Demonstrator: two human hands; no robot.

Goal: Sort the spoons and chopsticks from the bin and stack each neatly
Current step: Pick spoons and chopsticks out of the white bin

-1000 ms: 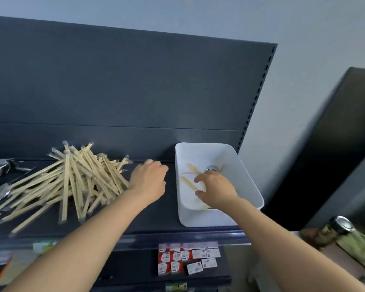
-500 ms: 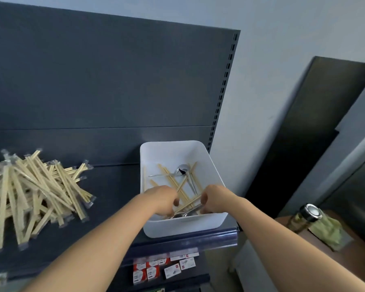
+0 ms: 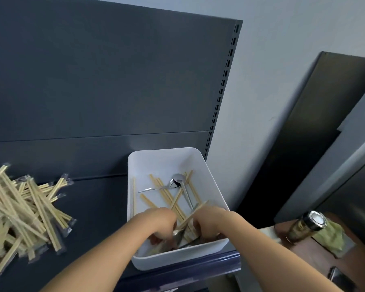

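Observation:
A white bin (image 3: pixel 207 173) stands on the dark shelf (image 3: pixel 97 207), holding several wrapped chopsticks (image 3: pixel 162 192) and two metal spoons (image 3: pixel 176 182). Both hands are inside its near end. My left hand (image 3: pixel 159 223) curls down over chopsticks and a spoon handle at the bottom. My right hand (image 3: pixel 210 220) grips a bundle of chopsticks that sticks up and to the right. My fingertips are hidden among the pieces. A large heap of wrapped chopsticks (image 3: pixel 23 211) lies on the shelf at the left.
The shelf's dark back panel (image 3: pixel 114 81) rises right behind the bin. To the right, lower down, a jar with a metal lid (image 3: pixel 306 226) and a green cloth (image 3: pixel 333 237) sit on a brown surface. A dark board (image 3: pixel 303 133) leans against the wall.
My left hand has left the shelf beside the heap and gone into the bin next to my right hand. Both hands have closed on pieces at the near end. The view swung right.

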